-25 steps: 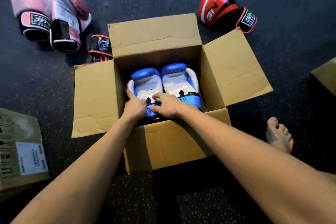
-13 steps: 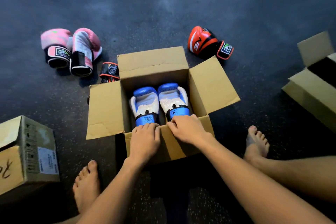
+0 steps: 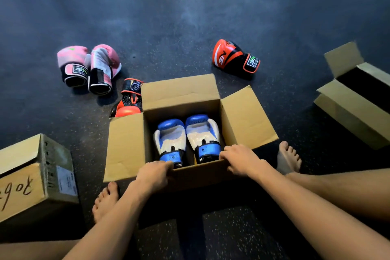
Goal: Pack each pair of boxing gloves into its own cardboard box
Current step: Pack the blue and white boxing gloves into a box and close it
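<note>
The pair of blue gloves (image 3: 171, 139) lay side by side inside the cardboard box (image 3: 179, 93), cuffs toward the person and padded ends toward its far wall. The box stood on the floor (image 3: 190, 17) with its far and side flaps spread open.

The left hand (image 3: 153, 175) gripped the near rim of the box at its left end, fingers curled over the edge just in front of the left glove's cuff. The right hand (image 3: 240, 159) gripped the same rim at its right corner, fingers hooked over the cardboard beside the right glove's cuff.

A red glove (image 3: 129, 101) lay on the floor against the box's far left corner, partly hidden by the left flap. A second red glove (image 3: 234, 56) lay beyond the box to the right, well apart from the first. The pair of pink gloves (image 3: 88, 65) lay touching each other on the floor at the far left.

A closed box (image 3: 31, 175) with handwriting and a label sat on the floor to the near left. An open box (image 3: 354, 99) sat at the right. A bare left foot (image 3: 105, 200) and right foot (image 3: 288, 158) rested on the floor either side of the middle box.
</note>
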